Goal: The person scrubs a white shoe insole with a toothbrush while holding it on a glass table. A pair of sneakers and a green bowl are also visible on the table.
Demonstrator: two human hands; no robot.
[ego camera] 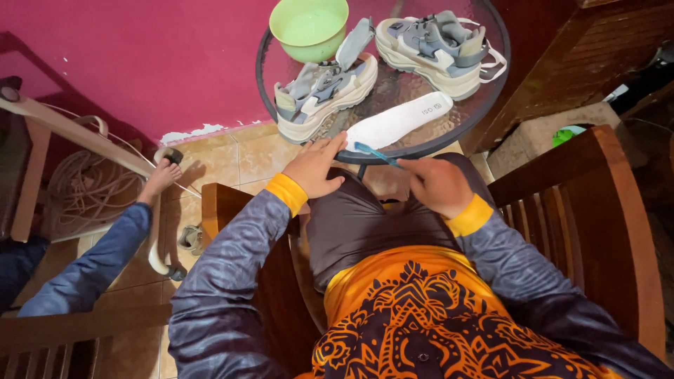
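A white insole (397,121) lies on the near part of a round glass table (484,98). My left hand (314,168) rests at the insole's near end, fingertips touching it. My right hand (439,186) holds a blue toothbrush (374,153), its head pointing left toward the insole's near end. Two grey and cream sandal-style shoes stand on the table: one (324,90) in front left, the other (438,49) at the back right. A green bowl (309,27) sits at the table's far left edge.
I sit in a wooden chair (597,210) with armrests on both sides. At left, another person's arm in a blue sleeve (91,267) reaches to a white chair frame (158,210). A coiled rope (84,186) lies on the tiled floor by the magenta wall.
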